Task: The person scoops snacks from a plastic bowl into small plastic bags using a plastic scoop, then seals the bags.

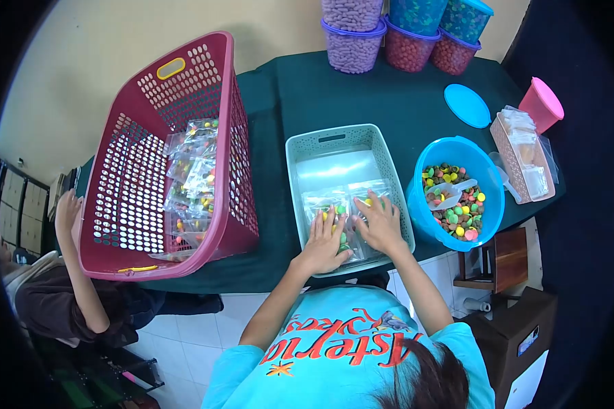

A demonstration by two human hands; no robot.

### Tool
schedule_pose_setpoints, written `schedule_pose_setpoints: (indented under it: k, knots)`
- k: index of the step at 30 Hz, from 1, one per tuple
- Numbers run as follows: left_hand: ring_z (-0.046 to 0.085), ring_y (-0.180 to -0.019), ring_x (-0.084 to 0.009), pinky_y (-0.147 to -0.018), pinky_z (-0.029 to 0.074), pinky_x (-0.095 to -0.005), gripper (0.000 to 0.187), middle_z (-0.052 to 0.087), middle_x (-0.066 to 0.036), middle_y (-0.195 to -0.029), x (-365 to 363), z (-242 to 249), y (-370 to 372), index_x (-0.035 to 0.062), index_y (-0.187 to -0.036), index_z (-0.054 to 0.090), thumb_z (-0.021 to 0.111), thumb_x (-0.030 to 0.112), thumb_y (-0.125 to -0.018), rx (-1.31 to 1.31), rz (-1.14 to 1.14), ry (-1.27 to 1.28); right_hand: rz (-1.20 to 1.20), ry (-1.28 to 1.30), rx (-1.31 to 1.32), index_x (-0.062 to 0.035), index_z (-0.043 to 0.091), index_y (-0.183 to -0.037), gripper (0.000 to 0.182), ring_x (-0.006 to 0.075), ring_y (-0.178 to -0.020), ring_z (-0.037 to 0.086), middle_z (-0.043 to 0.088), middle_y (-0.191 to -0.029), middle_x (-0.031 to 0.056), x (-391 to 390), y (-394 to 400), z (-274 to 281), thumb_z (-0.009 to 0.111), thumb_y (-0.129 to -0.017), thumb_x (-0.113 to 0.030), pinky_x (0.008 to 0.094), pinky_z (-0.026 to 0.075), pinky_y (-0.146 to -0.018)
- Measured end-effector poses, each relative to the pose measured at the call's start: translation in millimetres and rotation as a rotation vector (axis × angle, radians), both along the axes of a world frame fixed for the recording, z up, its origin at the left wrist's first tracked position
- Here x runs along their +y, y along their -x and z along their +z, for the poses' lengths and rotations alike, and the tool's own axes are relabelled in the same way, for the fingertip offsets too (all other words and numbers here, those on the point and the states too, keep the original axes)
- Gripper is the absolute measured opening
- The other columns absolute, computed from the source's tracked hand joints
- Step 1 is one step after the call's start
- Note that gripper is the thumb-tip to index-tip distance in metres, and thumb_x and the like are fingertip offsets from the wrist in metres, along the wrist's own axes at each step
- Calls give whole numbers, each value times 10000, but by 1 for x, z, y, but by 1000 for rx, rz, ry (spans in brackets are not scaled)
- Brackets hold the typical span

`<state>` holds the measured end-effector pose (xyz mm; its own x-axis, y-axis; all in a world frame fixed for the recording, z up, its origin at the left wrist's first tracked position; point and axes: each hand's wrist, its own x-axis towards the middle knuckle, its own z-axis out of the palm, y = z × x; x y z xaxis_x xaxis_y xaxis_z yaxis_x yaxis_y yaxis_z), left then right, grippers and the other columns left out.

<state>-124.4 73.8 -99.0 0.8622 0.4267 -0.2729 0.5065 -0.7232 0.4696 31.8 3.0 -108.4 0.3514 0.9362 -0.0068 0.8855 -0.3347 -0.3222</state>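
My left hand lies with spread fingers on a clear bag of colourful candies in the pale green tray. Beside it, my right hand rests, fingers apart, on another clear bag in the same tray. Both palms face down, and the hands partly hide the bags. To the right of the tray is a blue tub of mixed colourful candies, with a clear scoop lying in it.
A large maroon basket with filled bags stands left. Lidded tubs are stacked at the back. A blue lid, a pink container and a pink basket of packets are right. Another person is at far left.
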Motion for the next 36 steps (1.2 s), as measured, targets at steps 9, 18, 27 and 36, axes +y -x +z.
schedule_pose_setpoints:
  k: [9,18,27,36]
  knots:
    - [166,-1269,-402,-1016,99,-541,806,178,-269,-1356,59,-3,-51,6,-1325,218,481,527,-770,-192,220,-128,46,-270,-52,-92,510,-1126,346,296,-1156,367,440,-1205,139,53,-26,-15,465,-832,-270,506,174,-998]
    - [218,-1235,-374,-1003,98,-567,766,259,-243,-1295,38,-24,-41,-11,-1313,229,492,470,-779,-102,134,-180,38,-177,90,-44,474,-1120,364,304,-1164,367,449,-1164,153,29,-23,-26,438,-846,-281,558,154,-999]
    - [293,-1119,-420,-949,217,-492,611,292,-265,-1220,-23,59,16,16,-1249,326,539,366,-795,-256,-50,-57,13,-317,255,-44,502,-1009,283,332,-1018,434,475,-1050,143,-53,4,41,555,-748,-143,426,321,-875]
    - [417,-970,-326,-819,355,-412,420,433,-176,-1031,-27,49,20,9,-1021,499,555,353,-787,-19,-38,64,16,-334,366,-67,542,-934,207,283,-964,431,489,-982,93,-111,17,69,575,-748,-152,401,300,-874]
